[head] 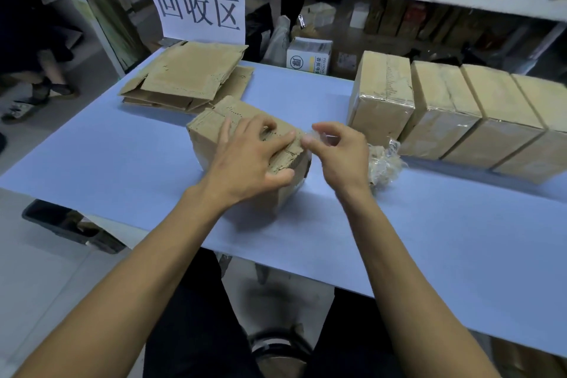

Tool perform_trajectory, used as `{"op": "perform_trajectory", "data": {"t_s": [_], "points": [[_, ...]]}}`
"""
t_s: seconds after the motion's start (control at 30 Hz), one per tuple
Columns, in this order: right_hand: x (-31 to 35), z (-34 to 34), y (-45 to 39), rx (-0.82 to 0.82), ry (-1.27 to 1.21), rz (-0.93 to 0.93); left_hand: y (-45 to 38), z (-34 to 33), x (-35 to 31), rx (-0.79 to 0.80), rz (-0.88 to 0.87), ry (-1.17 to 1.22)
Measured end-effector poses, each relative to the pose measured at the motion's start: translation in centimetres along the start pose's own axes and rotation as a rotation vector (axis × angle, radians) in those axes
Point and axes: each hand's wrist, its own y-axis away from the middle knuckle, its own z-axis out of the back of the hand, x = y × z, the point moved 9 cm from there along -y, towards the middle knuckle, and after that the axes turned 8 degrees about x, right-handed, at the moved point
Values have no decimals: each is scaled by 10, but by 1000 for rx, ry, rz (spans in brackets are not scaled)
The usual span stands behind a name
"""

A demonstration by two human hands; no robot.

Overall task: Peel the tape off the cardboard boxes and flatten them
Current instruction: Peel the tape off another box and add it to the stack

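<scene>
A worn cardboard box stands on the blue table in front of me. My left hand grips its top right edge, fingers spread over the top and thumb against the side. My right hand pinches a strip of clear tape at the box's right corner. A crumpled wad of peeled tape lies just right of my right hand. Flattened boxes are stacked at the back left. Several taped boxes stand in a row at the right.
A white paper sign hangs from the shelf rail above the flat stack. A small printed carton sits behind the table. A person's legs show at the far left on the floor. A black tray lies below the table's left edge.
</scene>
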Motion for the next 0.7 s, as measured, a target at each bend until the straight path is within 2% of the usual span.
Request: {"op": "perform_trajectory", "data": {"t_s": [0.07,0.13,0.23,0.27,0.3,0.33,0.4,0.47,0.53,0.6,0.7], "points": [[-3,24,-9,-10,-72,-7,1,2,-1,6,-76,54],[6,71,-12,-135,8,69,5,1,-1,5,-147,134],[16,125,-10,-310,398,166,6,-4,-7,19,-211,246],[12,126,-10,-319,539,200,4,-4,-10,25,-229,280],[-1,114,-11,-253,685,227,1,-5,-14,32,-244,309],[-24,91,-12,-103,826,211,-1,-5,-16,33,-256,326],[-85,52,-9,225,989,54,-5,-4,-19,19,-270,340],[-111,47,-4,378,896,-137,-5,-7,-21,15,-275,343],[-106,53,-2,407,773,-234,-3,-7,-21,11,-273,324],[-84,61,-1,326,748,-162,-1,-7,-21,21,-270,319],[-24,73,15,-6,631,177,-1,-5,-20,50,-245,353]]}}
